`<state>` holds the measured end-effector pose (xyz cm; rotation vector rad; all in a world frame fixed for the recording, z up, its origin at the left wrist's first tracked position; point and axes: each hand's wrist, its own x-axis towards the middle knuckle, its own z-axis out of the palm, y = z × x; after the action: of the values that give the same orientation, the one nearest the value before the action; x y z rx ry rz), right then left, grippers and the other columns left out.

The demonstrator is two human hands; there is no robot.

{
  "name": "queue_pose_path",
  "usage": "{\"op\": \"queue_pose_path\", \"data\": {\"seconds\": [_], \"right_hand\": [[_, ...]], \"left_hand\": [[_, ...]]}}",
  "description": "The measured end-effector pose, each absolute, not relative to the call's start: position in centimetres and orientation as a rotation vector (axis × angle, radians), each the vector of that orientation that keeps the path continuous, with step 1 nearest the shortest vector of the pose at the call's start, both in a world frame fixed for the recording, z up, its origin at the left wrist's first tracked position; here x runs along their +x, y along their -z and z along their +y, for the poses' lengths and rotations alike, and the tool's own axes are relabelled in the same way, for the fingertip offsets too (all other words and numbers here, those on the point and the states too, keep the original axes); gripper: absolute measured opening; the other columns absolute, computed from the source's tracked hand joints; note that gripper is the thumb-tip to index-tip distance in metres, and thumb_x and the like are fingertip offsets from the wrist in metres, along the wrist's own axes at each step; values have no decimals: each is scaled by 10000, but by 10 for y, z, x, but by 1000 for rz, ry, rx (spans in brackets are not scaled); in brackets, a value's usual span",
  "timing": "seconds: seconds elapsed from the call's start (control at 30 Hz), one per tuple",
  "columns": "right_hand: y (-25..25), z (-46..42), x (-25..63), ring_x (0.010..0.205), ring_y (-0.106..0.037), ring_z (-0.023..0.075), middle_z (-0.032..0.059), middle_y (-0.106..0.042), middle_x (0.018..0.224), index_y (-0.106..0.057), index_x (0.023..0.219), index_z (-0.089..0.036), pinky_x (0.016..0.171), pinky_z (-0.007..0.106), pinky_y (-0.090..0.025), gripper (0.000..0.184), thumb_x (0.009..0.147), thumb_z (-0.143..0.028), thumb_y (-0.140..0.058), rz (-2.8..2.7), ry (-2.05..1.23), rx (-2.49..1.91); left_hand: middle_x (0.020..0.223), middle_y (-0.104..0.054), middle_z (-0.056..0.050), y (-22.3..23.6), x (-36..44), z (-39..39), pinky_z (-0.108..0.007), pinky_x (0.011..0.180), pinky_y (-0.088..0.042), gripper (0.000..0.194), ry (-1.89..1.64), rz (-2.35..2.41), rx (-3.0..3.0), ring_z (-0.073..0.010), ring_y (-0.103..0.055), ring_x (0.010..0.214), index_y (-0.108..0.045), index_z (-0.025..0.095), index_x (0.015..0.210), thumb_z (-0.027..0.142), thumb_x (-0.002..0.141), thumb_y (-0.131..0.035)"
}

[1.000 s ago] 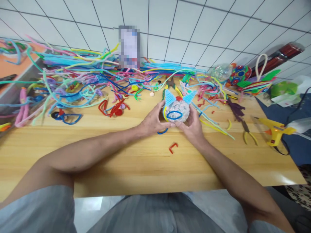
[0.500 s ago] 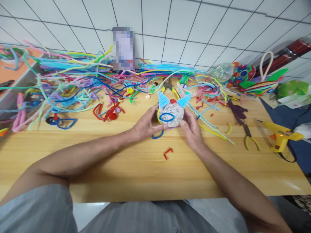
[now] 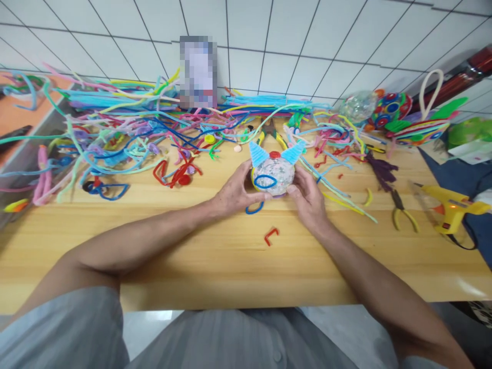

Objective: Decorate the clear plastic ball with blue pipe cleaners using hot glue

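The left hand (image 3: 235, 189) is gripping the ball (image 3: 279, 173) from its left side, the fingers curling round behind it and the thumb lying along its lower front. The right hand (image 3: 310, 201) is clasping the ball's right side, its thumb resting near the lower edge. The pale, mottled ball is sitting between both hands over the table (image 3: 184, 266); whether it is touching the wood cannot be told. Two blue ears (image 3: 292, 152) are sticking up from the ball, a red disc (image 3: 274, 155) is sitting between them, and a blue loop (image 3: 265, 187) is showing on the ball's front left.

On the near side of the ball, a blue curve (image 3: 254, 211) is lying just by the left thumb, and a bent red piece (image 3: 271, 234) is lying nearer the body. Yellow-handled pliers (image 3: 283, 142) are lying just behind the ball. Long stems (image 3: 338, 195) are stretching out to the ball's right; farther that way, smaller pliers (image 3: 400, 209) and a glue gun (image 3: 449, 205) are lying. Red stems (image 3: 180, 174) are tangling left of the ball, with a coloured heap (image 3: 126, 128) spreading behind them. Behind and left of the ball, a phone (image 3: 198, 72) is standing against the wall (image 3: 292, 31), its face showing as blurred blocks, any writing unreadable. Behind and right of the ball, a clear globe (image 3: 359, 106) is sitting beside a patterned globe (image 3: 397, 107)
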<state>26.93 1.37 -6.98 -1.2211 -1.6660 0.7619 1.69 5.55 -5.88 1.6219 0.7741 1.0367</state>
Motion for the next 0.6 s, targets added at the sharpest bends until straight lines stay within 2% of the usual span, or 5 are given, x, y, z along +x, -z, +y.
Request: {"op": "queue_pose_path", "data": {"seconds": [0.13, 0.23, 0.33, 0.47, 0.6], "right_hand": [[58, 11, 268, 1355, -719, 348, 127, -743, 1483, -642, 1516, -303, 1205, 622, -566, 622, 1023, -677, -702, -1543, -556, -1260], [46, 3, 271, 1078, -775, 319, 87, -817, 1130, -772, 1252, -312, 1086, 592, -614, 371, 1086, -596, -601, -1563, -303, -1247], [38, -8, 268, 852, -789, 279, 49, -831, 894, -832, 1102, -338, 916, 505, -662, 288, 1106, -480, -582, -1942, -254, -1175], [40, -17, 252, 865, -839, 250, 32, -891, 957, -856, 1176, -316, 858, 410, -673, 221, 1085, -349, -658, -2371, -241, -1074], [45, -18, 245, 897, -838, 242, 84, -896, 1045, -786, 1384, -215, 822, 344, -641, 326, 1094, -274, -648, -2517, -109, -1156]], "left_hand": [[1521, -677, -194, 53, 17, 59, -590, 1261, -531, 890, -1036, 808, 1660, -366, -659, 1447, -574, 194, 1505, 508, 783, -990], [1521, -678, -194, 53, 15, 62, -592, 1281, -504, 851, -1041, 798, 1722, -377, -635, 1474, -589, 195, 1494, 513, 802, -969], [1509, -687, -204, 56, 15, 63, -590, 1271, -507, 862, -1063, 793, 1730, -385, -629, 1476, -577, 184, 1507, 530, 812, -953], [1486, -704, -216, 56, 17, 63, -578, 1240, -529, 856, -1085, 782, 1734, -388, -657, 1434, -582, 158, 1499, 553, 830, -940], [1501, -710, -198, 54, 17, 63, -540, 1231, -538, 826, -1084, 789, 1744, -374, -674, 1421, -597, 174, 1500, 531, 842, -945]]}}
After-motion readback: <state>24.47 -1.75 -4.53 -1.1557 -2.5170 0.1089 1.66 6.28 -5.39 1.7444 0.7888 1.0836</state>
